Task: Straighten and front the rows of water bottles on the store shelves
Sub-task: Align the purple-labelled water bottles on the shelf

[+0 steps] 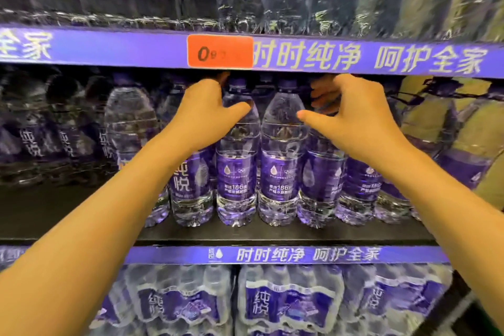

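Head view: your left hand (203,106) curls over the shoulder of a purple-labelled water bottle (191,185) on the middle shelf (272,232), fingers reaching behind its neck, thumb lying across the next bottle (236,172) to its right. Your right hand (354,114) hooks over the top of another bottle (321,185), fingers bent behind the neck, thumb pointing inward toward the bottle (281,169) that stands between your two hands. Both hands appear cupped around the bottle tops; whether either is truly clenched, the picture does not show.

The front row stands just back from the shelf lip, below your wrists, most labels facing out; the leftmost label looks turned a different way from its neighbours. The step seems to be drawing the row forward. To do it well, pull low on the shoulders, not the caps, so the bottles slide upright; draw both sides evenly and stop with the bases lined up just short of the lip, then twist any skewed label to face you.

Room is tight above your knuckles: the upper shelf's purple strip (354,57) and its orange price tag (219,52) hang right over the caps, so keep your fingers low. To the left of your left forearm the shelf is bare and dark at the front, with bottles (128,117) set further back. Shrink-wrapped packs (289,305) fill the shelf below your arms.
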`<state>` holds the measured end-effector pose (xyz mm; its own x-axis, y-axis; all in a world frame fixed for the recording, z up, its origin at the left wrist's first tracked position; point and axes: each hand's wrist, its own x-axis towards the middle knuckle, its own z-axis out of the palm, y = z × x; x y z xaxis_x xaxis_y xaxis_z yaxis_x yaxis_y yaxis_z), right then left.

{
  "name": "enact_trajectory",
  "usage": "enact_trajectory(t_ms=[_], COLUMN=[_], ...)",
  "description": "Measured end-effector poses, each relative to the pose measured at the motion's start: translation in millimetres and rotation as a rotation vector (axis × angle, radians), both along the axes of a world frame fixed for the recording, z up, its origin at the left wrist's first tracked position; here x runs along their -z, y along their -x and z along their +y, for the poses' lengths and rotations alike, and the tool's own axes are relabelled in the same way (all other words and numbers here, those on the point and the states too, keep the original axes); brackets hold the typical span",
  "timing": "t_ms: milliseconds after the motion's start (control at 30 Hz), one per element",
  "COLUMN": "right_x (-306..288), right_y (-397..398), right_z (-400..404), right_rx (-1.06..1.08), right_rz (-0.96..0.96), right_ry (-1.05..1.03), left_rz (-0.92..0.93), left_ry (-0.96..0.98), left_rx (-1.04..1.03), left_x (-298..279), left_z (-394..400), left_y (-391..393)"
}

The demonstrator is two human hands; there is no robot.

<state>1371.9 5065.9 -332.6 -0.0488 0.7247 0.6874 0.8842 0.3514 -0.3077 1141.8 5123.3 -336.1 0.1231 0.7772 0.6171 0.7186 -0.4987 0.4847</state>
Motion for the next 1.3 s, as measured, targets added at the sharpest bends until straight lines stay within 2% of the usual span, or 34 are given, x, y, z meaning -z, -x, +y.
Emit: enact_trajectory(t_ms=[100, 267, 433, 567, 733, 867, 1000, 1067, 1133, 1300], right_x=[9, 14, 19, 21, 23, 8, -2, -1, 0, 2], right_y=[9, 26, 44, 47, 48, 37, 20, 18, 21, 25], right_z=[3, 17, 26, 37, 41, 43, 36, 33, 33, 34], right_rx=[-0.014, 0.175, 0.323, 0.390, 0.282, 0.236, 0.186, 0.170, 0.184, 0.181], right_rz=[-0.073, -0.187, -0.286, -0.315, -0.180, -0.143, -0.052, -0.063, -0.128, -0.141], right_ry=[-0.008, 0.043, -0.020, 0.019, 0.033, 0.202, 0.383, 0.348, 0.271, 0.238], left_rz=[0.021, 0.074, 0.208, 0.251, 0.229, 0.195, 0.112, 0.084, 0.111, 0.172], left_ry=[0.079, 0.151, 0.108, 0.024, -0.162, -0.221, -0.149, -0.100, -0.109, -0.300], left_rx=[0.054, 0.043, -0.008, -0.039, -0.119, -0.112, 0.106, 0.185, 0.170, 0.192], left_x=[-2, -4, -8, -7, 8, 14, 14, 15, 16, 25], left_z=[11, 21, 26, 27, 29, 27, 21, 16, 11, -6], left_y=[-5, -5, -5, -4, -10, -15, -1, 11, 21, 34])
